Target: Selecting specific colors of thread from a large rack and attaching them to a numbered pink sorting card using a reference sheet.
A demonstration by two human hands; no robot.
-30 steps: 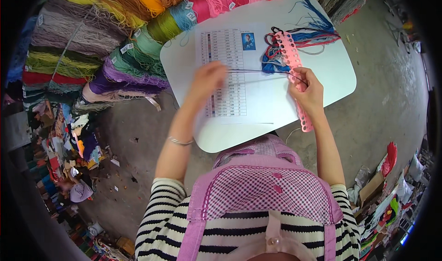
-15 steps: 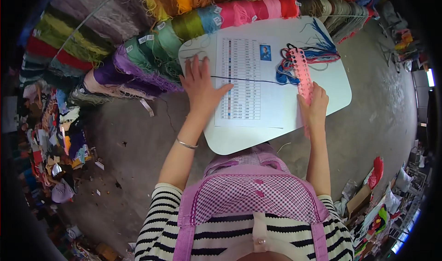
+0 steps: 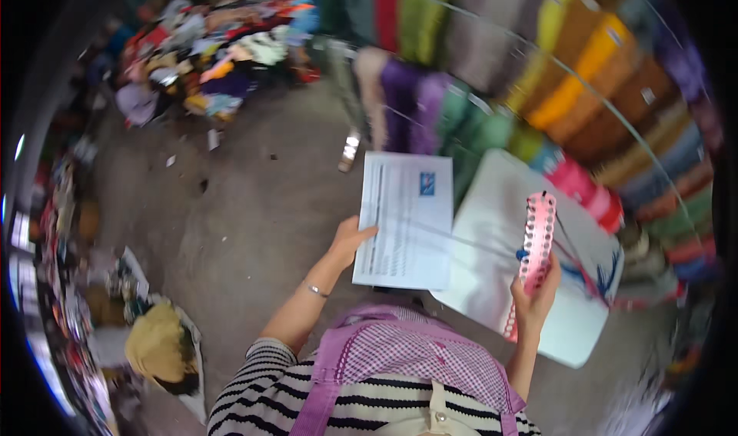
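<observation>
My left hand (image 3: 350,240) grips the left edge of a white printed sheet (image 3: 411,228), thumb on top. The sheet carries a table and a small blue picture, blurred by motion, and lies left of the white tabletop, partly over the floor. In my right hand (image 3: 536,291) is a long pink strip with rows of holes (image 3: 541,224), its fingers closed round the lower half. Blue and red threads (image 3: 588,276) trail to the right of the strip over the tabletop. A dark thread seems to run between sheet and strip, smeared.
The white table (image 3: 492,190) with rounded corners stands at front right. Hanks of coloured yarn (image 3: 569,105) hang in rows behind it. A heap of mixed cloth (image 3: 231,51) lies at the far left, and a yellowish sack (image 3: 160,344) at the near left.
My left hand, earlier spread over the tabletop beside the sheet, now grips the sheet, which has moved left off most of the table. The view has swung left. My right hand still holds the strip.
</observation>
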